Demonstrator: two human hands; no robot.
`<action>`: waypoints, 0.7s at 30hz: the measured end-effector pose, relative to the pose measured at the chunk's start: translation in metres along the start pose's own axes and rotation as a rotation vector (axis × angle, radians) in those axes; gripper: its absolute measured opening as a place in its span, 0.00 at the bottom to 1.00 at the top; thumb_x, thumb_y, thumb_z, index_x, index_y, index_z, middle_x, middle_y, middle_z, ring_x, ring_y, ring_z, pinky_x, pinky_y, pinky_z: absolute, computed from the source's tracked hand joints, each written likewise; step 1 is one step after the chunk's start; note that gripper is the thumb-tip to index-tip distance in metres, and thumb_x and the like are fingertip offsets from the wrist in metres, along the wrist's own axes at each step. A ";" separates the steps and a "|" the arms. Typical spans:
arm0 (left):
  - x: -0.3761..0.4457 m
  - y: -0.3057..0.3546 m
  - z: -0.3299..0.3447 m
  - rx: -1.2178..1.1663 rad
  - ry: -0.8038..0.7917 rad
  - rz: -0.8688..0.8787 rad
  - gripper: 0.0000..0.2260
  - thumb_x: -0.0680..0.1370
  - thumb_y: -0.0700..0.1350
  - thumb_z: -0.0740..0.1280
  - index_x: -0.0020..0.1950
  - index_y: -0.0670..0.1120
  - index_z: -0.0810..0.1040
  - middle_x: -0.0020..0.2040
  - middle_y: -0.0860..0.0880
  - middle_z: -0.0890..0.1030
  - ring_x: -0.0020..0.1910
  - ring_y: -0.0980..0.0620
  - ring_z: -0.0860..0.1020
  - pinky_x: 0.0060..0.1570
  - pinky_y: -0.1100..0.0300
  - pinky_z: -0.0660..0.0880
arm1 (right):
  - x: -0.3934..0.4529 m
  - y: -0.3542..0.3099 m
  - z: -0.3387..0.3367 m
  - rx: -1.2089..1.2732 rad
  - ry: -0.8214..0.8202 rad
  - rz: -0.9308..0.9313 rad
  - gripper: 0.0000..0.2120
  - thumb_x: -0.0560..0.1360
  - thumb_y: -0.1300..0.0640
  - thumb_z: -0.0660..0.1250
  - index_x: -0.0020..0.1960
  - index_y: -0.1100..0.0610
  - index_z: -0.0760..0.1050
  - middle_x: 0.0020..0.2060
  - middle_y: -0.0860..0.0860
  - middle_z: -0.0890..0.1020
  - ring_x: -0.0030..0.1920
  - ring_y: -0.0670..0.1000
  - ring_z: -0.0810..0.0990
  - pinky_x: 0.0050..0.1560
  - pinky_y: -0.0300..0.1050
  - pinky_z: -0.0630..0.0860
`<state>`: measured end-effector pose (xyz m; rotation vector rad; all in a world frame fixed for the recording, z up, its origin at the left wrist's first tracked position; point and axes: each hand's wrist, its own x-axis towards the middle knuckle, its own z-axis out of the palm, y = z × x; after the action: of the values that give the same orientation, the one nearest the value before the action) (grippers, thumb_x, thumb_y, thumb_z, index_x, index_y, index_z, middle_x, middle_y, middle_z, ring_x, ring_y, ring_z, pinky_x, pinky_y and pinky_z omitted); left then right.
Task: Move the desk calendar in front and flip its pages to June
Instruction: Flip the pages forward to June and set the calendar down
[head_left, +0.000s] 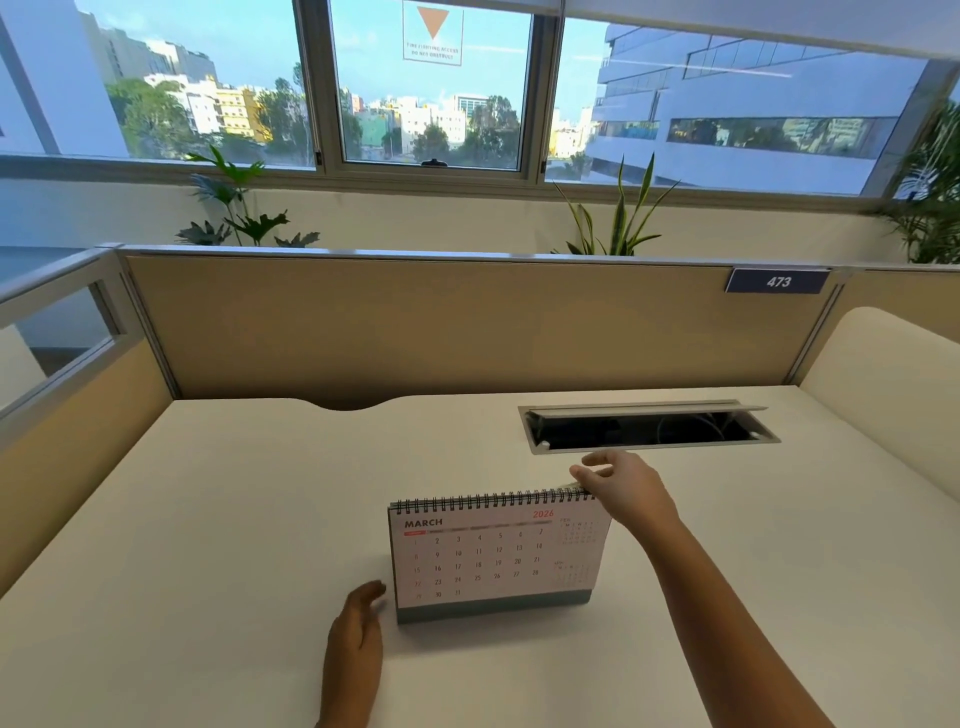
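The calendar (496, 553) stands on the worktop (208, 519) before us, showing March, so we judge the flipping in hand. Our right hand (626, 486) pinches a page at its top right corner; our left hand (356, 629) rests spread beside its lower left. Next we turn April, May.

White desk (234, 519), open cable tray (644, 428), beige partition (415, 322), potted plants (234, 208), windows (431, 88)
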<state>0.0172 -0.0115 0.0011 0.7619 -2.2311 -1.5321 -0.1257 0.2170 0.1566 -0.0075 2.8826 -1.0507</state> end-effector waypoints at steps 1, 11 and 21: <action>0.003 0.011 -0.003 -0.070 0.040 -0.046 0.11 0.78 0.35 0.53 0.57 0.42 0.72 0.59 0.40 0.76 0.57 0.40 0.72 0.59 0.47 0.67 | -0.001 0.000 0.001 0.085 0.025 -0.019 0.19 0.73 0.48 0.65 0.61 0.54 0.72 0.55 0.55 0.81 0.49 0.52 0.79 0.44 0.46 0.76; 0.036 0.117 -0.023 -0.282 -0.130 -0.303 0.21 0.78 0.55 0.54 0.46 0.40 0.78 0.46 0.42 0.81 0.53 0.42 0.74 0.54 0.50 0.63 | -0.013 0.003 0.012 0.528 0.206 -0.067 0.24 0.71 0.61 0.69 0.64 0.52 0.67 0.65 0.56 0.71 0.50 0.53 0.77 0.40 0.48 0.80; 0.046 0.154 -0.032 -0.448 -0.106 -0.239 0.05 0.76 0.42 0.62 0.47 0.41 0.75 0.38 0.43 0.79 0.36 0.50 0.76 0.32 0.60 0.71 | -0.015 0.001 0.007 0.624 0.166 -0.049 0.29 0.71 0.61 0.69 0.68 0.53 0.63 0.67 0.56 0.70 0.54 0.54 0.74 0.44 0.50 0.77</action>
<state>-0.0398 -0.0204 0.1542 0.8397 -1.8026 -2.1306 -0.1105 0.2135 0.1519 0.0461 2.5565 -1.9897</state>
